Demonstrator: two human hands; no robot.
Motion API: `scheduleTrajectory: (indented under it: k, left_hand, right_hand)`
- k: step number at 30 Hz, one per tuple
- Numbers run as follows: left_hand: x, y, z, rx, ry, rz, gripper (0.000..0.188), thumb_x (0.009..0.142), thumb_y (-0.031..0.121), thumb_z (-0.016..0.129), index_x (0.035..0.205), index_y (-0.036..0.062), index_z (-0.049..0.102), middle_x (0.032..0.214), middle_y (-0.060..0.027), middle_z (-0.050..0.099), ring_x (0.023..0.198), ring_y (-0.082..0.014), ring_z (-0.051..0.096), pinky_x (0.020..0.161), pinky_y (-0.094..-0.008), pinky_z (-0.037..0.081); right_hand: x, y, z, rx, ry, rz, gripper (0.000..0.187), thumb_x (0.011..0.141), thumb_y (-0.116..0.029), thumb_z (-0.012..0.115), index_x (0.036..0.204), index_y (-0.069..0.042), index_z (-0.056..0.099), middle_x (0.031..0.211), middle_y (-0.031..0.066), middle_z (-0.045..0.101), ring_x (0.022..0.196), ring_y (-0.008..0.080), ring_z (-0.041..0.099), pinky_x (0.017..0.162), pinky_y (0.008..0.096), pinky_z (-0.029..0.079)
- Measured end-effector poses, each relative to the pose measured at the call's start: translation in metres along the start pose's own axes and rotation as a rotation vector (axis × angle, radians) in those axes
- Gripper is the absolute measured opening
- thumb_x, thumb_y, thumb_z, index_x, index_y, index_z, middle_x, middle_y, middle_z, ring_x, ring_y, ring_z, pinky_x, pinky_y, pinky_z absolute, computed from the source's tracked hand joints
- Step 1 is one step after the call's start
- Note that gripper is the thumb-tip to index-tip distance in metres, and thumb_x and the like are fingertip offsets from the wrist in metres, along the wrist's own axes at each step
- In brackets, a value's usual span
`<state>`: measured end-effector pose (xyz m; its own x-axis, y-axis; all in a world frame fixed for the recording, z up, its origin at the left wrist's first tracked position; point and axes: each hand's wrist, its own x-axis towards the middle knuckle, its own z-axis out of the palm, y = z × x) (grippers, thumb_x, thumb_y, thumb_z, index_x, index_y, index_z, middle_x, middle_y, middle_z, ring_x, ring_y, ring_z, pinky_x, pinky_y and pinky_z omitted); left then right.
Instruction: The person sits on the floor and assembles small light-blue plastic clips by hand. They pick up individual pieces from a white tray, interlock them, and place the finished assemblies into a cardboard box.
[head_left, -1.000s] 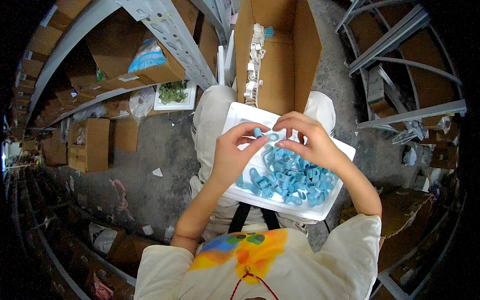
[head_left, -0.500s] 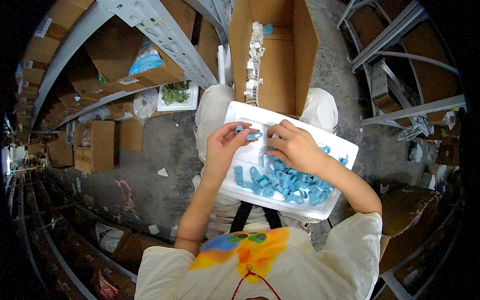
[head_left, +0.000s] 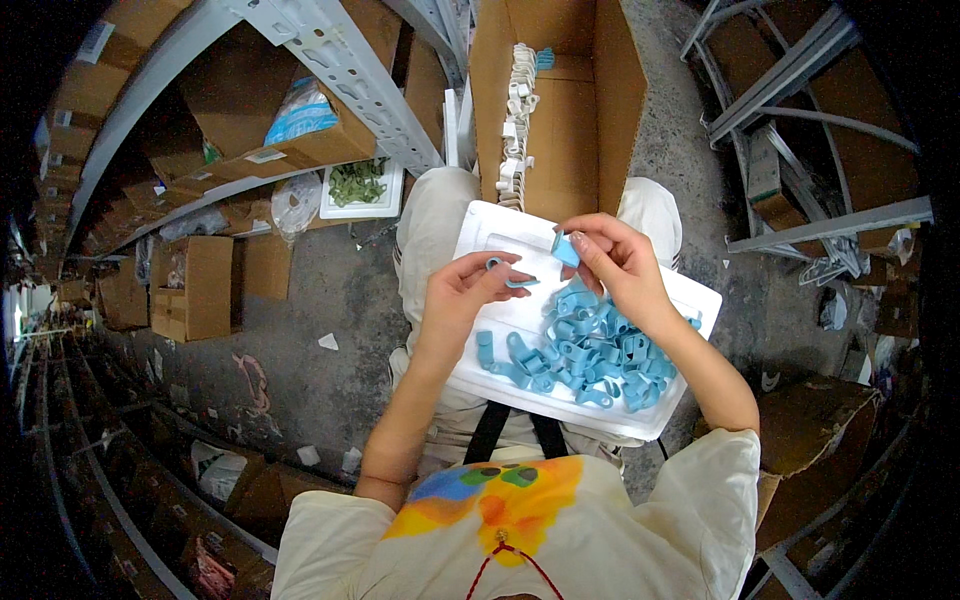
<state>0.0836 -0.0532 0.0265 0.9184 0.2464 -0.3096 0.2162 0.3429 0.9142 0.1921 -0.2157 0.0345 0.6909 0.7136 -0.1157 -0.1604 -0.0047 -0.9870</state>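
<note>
Rough grey concrete floor [head_left: 300, 390] spreads to my left, with perforated metal shelving [head_left: 345, 75] rising beyond it. In front of me stands a deep cardboard box [head_left: 618, 110], brown and straight-walled, its inside open to view. A smooth white tray [head_left: 480, 232], rectangular with rounded corners and a raised rim, sits askew across my lap over pale cloth trousers [head_left: 430, 215]. Off to the left, a smaller white tray [head_left: 340, 211] carries dull green pieces [head_left: 357, 182]. Against the box's left wall runs a tight row of white plastic clips [head_left: 515, 130], with a few blue pieces [head_left: 545, 59] at its far end. On my tray lies a heap of light-blue plastic clips [head_left: 600, 345], smooth and curved, with looped ends.

My left hand [head_left: 460, 295] is half curled, thumb and fingers pinching a looped blue clip [head_left: 520, 283] above the tray's upper left part. My right hand [head_left: 625, 270] pinches a blue piece [head_left: 566, 250] between thumb and fingers near the tray's top edge; I can't tell whether it is one clip or several together. My hands are near each other but apart.

The heap reaches from the tray's middle toward its right edge and lower right corner, with loose clips straggling toward the left edge. The upper left corner shows bare white, and the box's right side shows bare cardboard.
</note>
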Motion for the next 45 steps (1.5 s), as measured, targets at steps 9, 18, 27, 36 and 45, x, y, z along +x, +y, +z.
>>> scheduleTrajectory:
  k: [9,18,27,36,45]
  left_hand:
    - [-0.004,-0.005,0.006,0.084,0.080,0.122,0.025,0.075,0.000,0.060,0.098,-0.0066,0.055,0.089,-0.0117,0.060,0.082,-0.0130,0.057,0.074,-0.0227,0.046]
    - [-0.003,-0.010,0.004,0.062,0.064,0.117,0.025,0.076,0.005,0.059,0.100,-0.0030,0.057,0.093,-0.0097,0.060,0.079,-0.0118,0.057,0.071,-0.0224,0.046]
    - [-0.005,-0.008,0.017,0.361,0.115,0.286,0.029,0.074,-0.002,0.059,0.103,-0.0020,0.056,0.091,-0.0088,0.060,0.079,-0.0103,0.056,0.071,-0.0208,0.045]
    - [0.000,-0.019,0.015,0.269,0.225,0.508,0.032,0.071,0.000,0.062,0.103,-0.0002,0.057,0.101,-0.0096,0.058,0.087,-0.0117,0.056,0.075,-0.0234,0.046]
    - [-0.007,-0.013,0.010,0.252,0.135,0.394,0.029,0.072,0.001,0.061,0.100,-0.0008,0.057,0.094,-0.0093,0.061,0.081,-0.0132,0.059,0.071,-0.0246,0.048]
  right_hand:
    - [0.001,0.007,0.007,0.060,-0.141,0.208,0.022,0.086,-0.021,0.048,0.092,-0.001,0.057,0.062,-0.0012,0.051,0.049,0.0027,0.039,0.042,0.0168,0.030]
    - [-0.001,0.008,0.007,0.136,-0.106,0.209,0.022,0.084,-0.023,0.052,0.084,-0.002,0.056,0.061,-0.0001,0.051,0.046,0.0035,0.039,0.039,0.0171,0.029]
    - [-0.001,0.000,0.003,0.095,0.077,0.147,0.020,0.079,-0.021,0.060,0.073,-0.002,0.060,0.055,0.0009,0.054,0.044,0.0042,0.043,0.039,0.0165,0.031]
    - [-0.010,0.006,0.028,0.207,0.161,0.265,0.012,0.074,-0.012,0.064,0.079,-0.001,0.064,0.058,0.0005,0.053,0.045,0.0039,0.039,0.039,0.0171,0.028]
    - [-0.009,-0.003,0.033,0.378,0.063,0.332,0.022,0.074,-0.009,0.061,0.095,-0.005,0.056,0.069,0.0035,0.057,0.052,0.0052,0.046,0.040,0.0161,0.030]
